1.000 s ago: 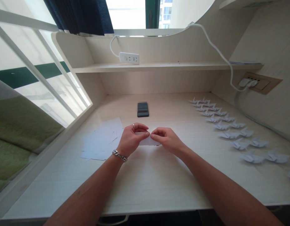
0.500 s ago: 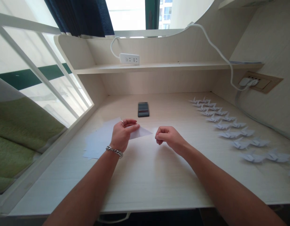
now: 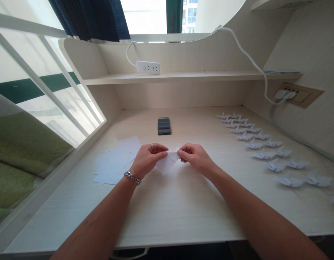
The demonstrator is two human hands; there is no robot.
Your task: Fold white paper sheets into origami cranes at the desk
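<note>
Between my two hands is a small folded sheet of white paper [image 3: 167,164], its lower point hanging toward me. My left hand [image 3: 150,157] pinches its left upper edge between thumb and fingers; a ring and a chain bracelet [image 3: 132,177] are on that hand and wrist. With thumb and forefinger, my right hand [image 3: 192,155] grips the opposite upper corner. A crease runs across the paper's upper part. Loose white sheets [image 3: 115,159] lie spread beside my left wrist.
Rows of folded white paper cranes [image 3: 265,154] stand along the right side of the desk [image 3: 183,209]. A dark, blurred flat object [image 3: 164,126] lies beyond my hands. On the shelf behind sits a white power strip [image 3: 148,67]; a white cable [image 3: 248,54] runs to the wall socket [image 3: 300,95].
My right hand has closed on the paper's right corner, where before it was apart from it. The paper has turned so its point faces downward. My left hand has shifted slightly right.
</note>
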